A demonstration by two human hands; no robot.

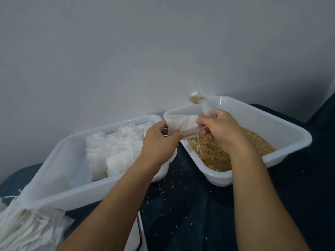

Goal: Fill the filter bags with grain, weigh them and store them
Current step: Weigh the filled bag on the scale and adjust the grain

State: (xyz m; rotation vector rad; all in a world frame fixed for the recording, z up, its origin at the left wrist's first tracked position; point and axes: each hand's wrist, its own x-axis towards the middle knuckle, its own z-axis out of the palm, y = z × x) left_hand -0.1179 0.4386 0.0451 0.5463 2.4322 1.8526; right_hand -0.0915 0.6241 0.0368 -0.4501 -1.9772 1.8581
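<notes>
Filter bag (181,125) pinched between both hands over the grain tub (290,131).
Your left hand (159,140) grips one edge; your right hand (220,129) pinches the other while holding the spoon (196,99). It's probably flimsy and light, so grab near the mouth.

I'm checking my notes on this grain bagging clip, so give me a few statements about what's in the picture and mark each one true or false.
1. Both hands hold one filter bag over the near rim of the grain tub. True.
2. The right hand also holds a clear plastic spoon with some grain in its bowl. True.
3. The left hand rests flat on the dark cloth. False: it pinches the bag's left side.
4. The left tub is full of loose grain. False: it holds rows of white bags.
5. Stray grains lie on the dark cloth between the tubs. True.
</notes>
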